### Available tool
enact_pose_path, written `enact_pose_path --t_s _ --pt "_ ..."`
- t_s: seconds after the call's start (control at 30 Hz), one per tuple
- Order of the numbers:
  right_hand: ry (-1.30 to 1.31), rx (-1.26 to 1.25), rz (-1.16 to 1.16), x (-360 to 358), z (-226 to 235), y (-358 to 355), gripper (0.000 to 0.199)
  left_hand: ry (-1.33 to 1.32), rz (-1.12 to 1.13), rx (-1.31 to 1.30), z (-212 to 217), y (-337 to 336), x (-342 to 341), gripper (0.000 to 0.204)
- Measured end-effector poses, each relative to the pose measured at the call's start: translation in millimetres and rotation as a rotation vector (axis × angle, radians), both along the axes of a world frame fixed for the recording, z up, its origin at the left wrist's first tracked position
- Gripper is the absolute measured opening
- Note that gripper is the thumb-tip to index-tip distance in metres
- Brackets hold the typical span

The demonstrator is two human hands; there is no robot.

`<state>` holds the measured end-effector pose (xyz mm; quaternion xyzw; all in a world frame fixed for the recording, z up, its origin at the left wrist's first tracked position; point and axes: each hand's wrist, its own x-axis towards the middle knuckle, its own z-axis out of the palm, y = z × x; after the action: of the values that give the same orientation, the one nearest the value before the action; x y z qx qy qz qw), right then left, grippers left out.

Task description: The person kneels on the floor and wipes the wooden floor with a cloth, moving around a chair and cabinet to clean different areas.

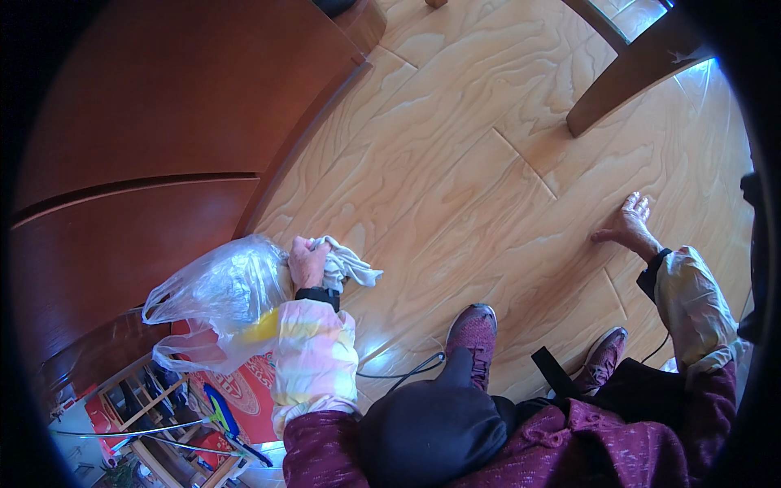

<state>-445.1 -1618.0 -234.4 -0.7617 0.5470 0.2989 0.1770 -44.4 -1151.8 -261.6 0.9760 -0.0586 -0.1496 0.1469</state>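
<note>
My left hand is closed around a crumpled white cloth and presses it against the light wooden floor, close to the base of a dark red-brown cabinet. A clear plastic bag lies just left of that hand, touching my pale patterned sleeve. My right hand rests flat on the floor far to the right, fingers spread, holding nothing. My two maroon shoes stand on the floor between the arms.
A dark wooden furniture leg slants across the upper right. A thin black cable runs over the floor by my left shoe. A shelf rack with small items and a red mat sit at the lower left.
</note>
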Motion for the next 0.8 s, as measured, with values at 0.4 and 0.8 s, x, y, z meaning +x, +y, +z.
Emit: enact_pose_path --t_s 0.4,0.8 --pt "-0.073 -0.093 -0.080 -10 -5 5 0.147 0.009 -0.066 -0.030 1 1 5 0.042" --pt "-0.099 -0.072 -0.243 -21 -19 0 0.142 0.001 -0.041 -0.061 -8 -2 5 0.042"
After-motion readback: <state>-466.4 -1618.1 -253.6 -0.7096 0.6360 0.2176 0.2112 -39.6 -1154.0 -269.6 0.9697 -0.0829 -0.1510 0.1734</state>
